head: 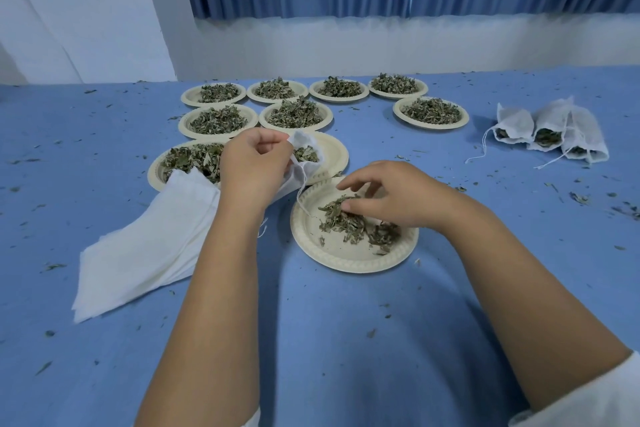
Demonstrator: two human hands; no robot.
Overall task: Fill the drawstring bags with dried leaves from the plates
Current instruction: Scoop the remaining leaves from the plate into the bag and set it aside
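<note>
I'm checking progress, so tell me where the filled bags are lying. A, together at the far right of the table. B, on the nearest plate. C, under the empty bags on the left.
A: the filled bags lie bunched on the blue table at far right, leaves showing in their mouths.

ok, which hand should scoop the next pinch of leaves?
Right. The right hand is on the leaves in the nearest plate, while the left hand holds the bag open.
</note>
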